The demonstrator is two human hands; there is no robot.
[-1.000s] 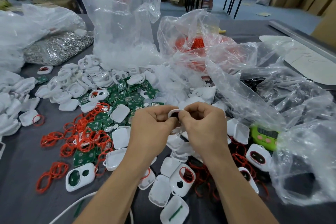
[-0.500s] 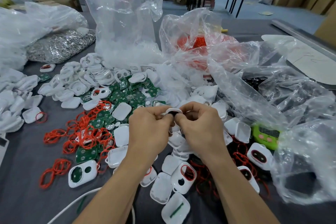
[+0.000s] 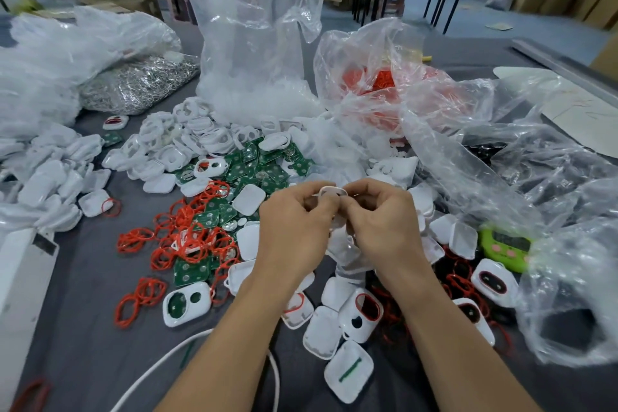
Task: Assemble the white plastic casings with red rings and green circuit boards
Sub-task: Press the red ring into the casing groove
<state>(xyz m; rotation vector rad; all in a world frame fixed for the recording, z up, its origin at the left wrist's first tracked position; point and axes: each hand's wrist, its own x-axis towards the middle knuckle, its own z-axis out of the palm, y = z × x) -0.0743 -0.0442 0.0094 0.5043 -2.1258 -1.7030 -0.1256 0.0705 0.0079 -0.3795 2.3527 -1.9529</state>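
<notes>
Fingers [image 3: 314, 203] of both hands curl in and pinch one small white plastic casing [image 3: 331, 191] between them, raised above the table [image 3: 83, 328]. The left hand [image 3: 294, 231] takes its left edge and the right hand [image 3: 384, 227] its right. Only the top rim of the shell shows over the fingertips, so whether a ring or board is already seated inside cannot be told.

The casing looks light, thin-walled and stiff, with a smooth glossy skin that would probably slide under a loose pinch. The sound hold is on its opposite side walls, as here, which leaves the open face free for pressing parts in. Squeezing hard across the middle would likely flex it or pop a seated part out.

Left of and below the fingers lies the loose heap of red rings [image 3: 187, 239]. These look soft, limp and stretchy, apt to tangle, so one is best picked singly with a fingertip pinch and eased into place. Just beyond the fingers, to their left, the green circuit boards [image 3: 264, 174] lie spread. They seem thin, rigid and light, best lifted by the edges rather than by the metal pads. Below the fingers, nearer the person, sits a ring-fitted casing [image 3: 363, 313], and further left a board-fitted casing [image 3: 185, 303] shows green through its openings
</notes>
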